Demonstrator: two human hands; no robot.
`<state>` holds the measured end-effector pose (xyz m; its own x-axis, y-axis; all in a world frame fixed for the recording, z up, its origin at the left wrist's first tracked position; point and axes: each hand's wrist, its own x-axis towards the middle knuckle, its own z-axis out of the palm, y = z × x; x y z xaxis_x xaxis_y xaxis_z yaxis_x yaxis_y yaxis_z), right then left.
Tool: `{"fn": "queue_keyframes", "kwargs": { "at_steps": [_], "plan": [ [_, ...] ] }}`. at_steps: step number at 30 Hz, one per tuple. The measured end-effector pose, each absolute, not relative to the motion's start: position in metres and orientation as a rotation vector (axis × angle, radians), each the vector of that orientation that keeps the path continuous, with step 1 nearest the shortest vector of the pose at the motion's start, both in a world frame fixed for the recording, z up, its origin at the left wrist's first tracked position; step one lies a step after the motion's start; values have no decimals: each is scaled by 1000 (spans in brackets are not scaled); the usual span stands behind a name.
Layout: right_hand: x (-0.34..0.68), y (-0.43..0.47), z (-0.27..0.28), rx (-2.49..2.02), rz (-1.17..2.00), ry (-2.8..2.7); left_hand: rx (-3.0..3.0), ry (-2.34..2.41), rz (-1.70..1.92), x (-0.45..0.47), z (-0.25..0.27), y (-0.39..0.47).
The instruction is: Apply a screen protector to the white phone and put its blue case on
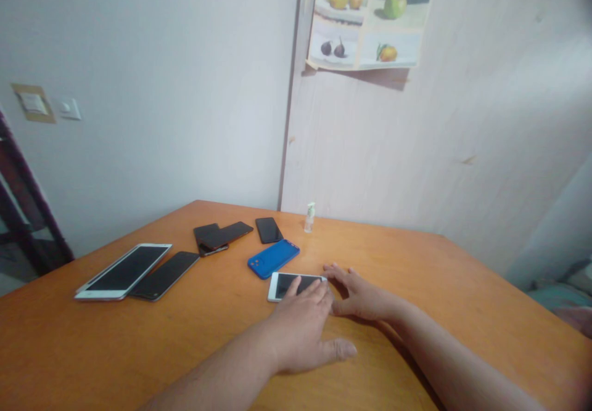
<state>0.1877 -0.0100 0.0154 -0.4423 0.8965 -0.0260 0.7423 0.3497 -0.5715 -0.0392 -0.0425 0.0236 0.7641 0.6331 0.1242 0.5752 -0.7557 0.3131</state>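
A white smartphone [283,286] with a dark screen lies face up on the wooden table. My left hand [303,325] reaches over it, fingers stretched out across the screen and thumb spread away to the right; it hides the phone's lower right part. At the phone's right end rests my right hand [358,294], its fingers apart and slightly bent, with nothing in its grasp. Whether its fingertips touch the phone I cannot tell. Just behind the phone lies a blue phone case [274,259], and a black smartphone [268,230] sits beyond that.
On the left of the table [222,337] are a white tablet-like device [127,270] and a dark phone [166,274] beside it. Two dark phones overlap, the upper one [227,235] crossing the other. A small clear pump bottle [309,219] stands near the back edge, before the wall.
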Motion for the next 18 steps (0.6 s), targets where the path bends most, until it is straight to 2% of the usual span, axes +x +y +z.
{"fn": "queue_keyframes", "kwargs": {
  "at_steps": [6,13,18],
  "plan": [
    [188,-9,15,-1492,766,-2313,2634,1187,342,-44,23,-28],
    [183,-11,21,-1397,730,-2332,2723,950,403,-37,26,-42],
    [182,-7,19,-1392,710,-2325,2701,1236,421,-39,20,-29]
  ]
}}
